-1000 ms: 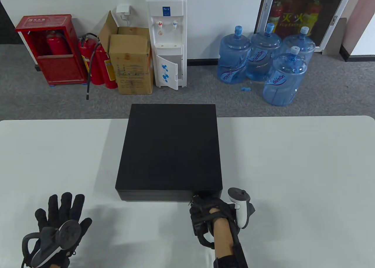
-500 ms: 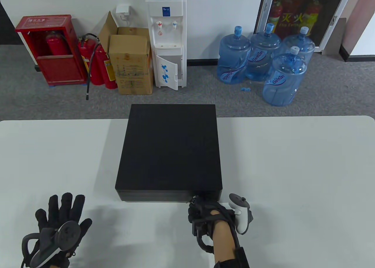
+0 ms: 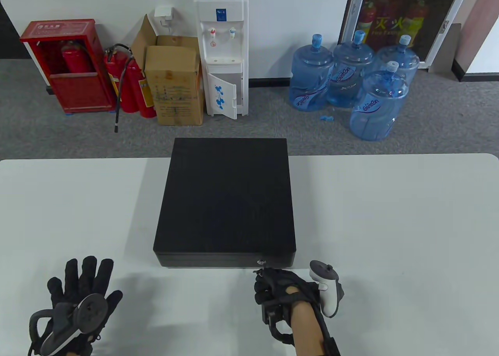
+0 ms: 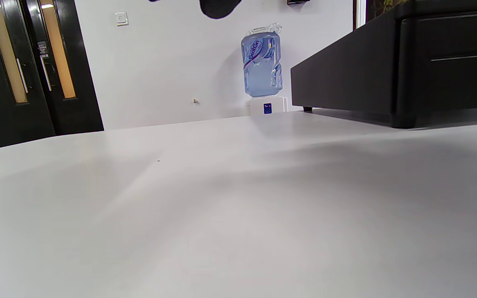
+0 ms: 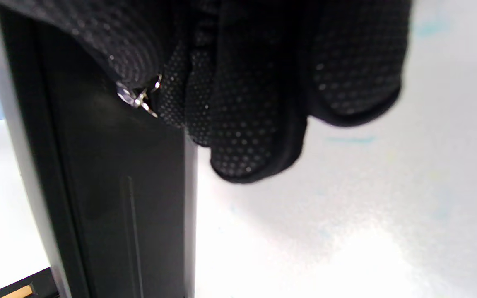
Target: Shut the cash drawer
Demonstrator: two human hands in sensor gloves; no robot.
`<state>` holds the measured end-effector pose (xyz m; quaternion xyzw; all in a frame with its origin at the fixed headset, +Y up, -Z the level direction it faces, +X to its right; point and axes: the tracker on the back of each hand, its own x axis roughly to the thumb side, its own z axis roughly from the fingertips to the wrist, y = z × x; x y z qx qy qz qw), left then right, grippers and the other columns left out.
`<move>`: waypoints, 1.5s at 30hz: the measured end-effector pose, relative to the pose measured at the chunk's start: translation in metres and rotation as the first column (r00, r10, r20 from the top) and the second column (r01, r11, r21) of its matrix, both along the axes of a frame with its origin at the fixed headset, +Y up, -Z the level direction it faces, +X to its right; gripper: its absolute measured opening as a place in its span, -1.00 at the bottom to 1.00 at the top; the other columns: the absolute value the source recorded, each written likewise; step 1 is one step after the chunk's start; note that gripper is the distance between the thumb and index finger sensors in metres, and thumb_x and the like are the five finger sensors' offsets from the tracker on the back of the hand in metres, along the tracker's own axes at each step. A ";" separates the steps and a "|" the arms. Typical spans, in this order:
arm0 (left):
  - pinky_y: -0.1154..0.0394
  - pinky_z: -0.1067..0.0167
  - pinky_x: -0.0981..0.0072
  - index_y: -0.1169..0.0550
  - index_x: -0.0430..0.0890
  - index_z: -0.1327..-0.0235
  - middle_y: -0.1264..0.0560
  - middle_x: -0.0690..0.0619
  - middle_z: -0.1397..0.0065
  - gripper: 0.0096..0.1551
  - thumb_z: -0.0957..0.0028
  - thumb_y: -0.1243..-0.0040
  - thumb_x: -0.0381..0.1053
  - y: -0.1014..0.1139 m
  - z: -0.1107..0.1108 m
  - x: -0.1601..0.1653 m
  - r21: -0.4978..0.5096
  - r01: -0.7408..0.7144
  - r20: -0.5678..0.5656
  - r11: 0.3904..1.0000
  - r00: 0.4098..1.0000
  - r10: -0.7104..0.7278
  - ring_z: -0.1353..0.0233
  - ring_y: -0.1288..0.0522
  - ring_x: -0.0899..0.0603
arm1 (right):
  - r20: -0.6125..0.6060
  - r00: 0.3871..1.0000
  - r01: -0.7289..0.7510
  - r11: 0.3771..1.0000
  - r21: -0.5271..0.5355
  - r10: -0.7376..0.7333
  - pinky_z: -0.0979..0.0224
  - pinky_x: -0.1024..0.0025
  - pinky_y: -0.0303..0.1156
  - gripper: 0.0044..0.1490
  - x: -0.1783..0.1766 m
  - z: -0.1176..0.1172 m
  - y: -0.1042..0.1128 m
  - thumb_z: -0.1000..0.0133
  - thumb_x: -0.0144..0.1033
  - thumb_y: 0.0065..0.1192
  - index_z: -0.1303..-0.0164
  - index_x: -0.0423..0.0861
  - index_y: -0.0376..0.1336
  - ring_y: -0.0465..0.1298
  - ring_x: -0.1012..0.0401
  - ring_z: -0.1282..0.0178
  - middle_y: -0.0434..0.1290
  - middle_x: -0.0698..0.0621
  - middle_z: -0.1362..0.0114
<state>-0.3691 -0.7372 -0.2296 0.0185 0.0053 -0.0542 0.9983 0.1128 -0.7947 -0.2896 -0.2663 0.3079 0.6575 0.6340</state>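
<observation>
**Drawer front looks flush, right hand just in front of it**

The black cash drawer (image 3: 226,200) sits in the middle of the white table (image 3: 390,223), its front face turned toward the person and its depth running straight away from them. From the table view the drawer front (image 3: 218,259) appears level with the case, with no tray showing past the edge, so I judge the closing is done or very nearly so. A small lock (image 3: 260,261) shows on the right part of that face.

The right hand (image 3: 278,288) is the nearer one by far: it lies just in front of the drawer's right end, below the lock, close to the face but seemingly apart from it. Its fingers (image 5: 242,136) are curled in, and something small and metallic glints at them in the right wrist view; whether that is a key being pinched or part of the glove, I cannot tell.

The left hand (image 3: 80,293) rests flat on the table well off to the left, fingers spread and straight, holding nothing.

Any last push would go straight away from the person, along the drawer's depth, and the right hand is placed for it.
</observation>
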 end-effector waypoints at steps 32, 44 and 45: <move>0.11 -0.50 -0.52 0.18 0.25 -0.71 0.06 -0.12 -0.87 -0.07 -0.13 0.29 0.48 0.002 0.000 0.001 0.032 0.021 0.002 0.999 1.000 -0.021 -0.78 0.17 -0.45 | 0.365 0.774 -0.633 0.642 0.432 0.517 -0.09 0.14 0.62 -0.54 0.123 0.017 0.050 0.19 0.03 0.52 0.10 0.18 0.55 0.70 0.15 0.10 0.64 0.13 -0.17; 0.12 -0.50 -0.52 0.18 0.25 -0.71 0.07 -0.12 -0.88 -0.07 -0.13 0.28 0.48 0.002 0.000 0.002 0.039 0.007 0.016 0.999 1.000 -0.008 -0.78 0.17 -0.45 | 0.380 0.702 -0.712 0.617 0.335 0.603 -0.05 0.15 0.62 -0.54 0.143 0.028 0.038 0.14 -0.03 0.44 0.10 0.04 0.57 0.70 0.15 0.16 0.66 0.03 -0.10; 0.12 -0.50 -0.52 0.18 0.25 -0.71 0.07 -0.12 -0.88 -0.07 -0.13 0.28 0.48 0.002 0.000 0.002 0.039 0.008 0.017 0.999 1.000 -0.008 -0.78 0.17 -0.45 | 0.377 0.700 -0.713 0.618 0.330 0.606 -0.03 0.15 0.62 -0.54 0.144 0.028 0.037 0.13 -0.03 0.44 0.11 0.03 0.57 0.70 0.16 0.19 0.66 0.01 -0.07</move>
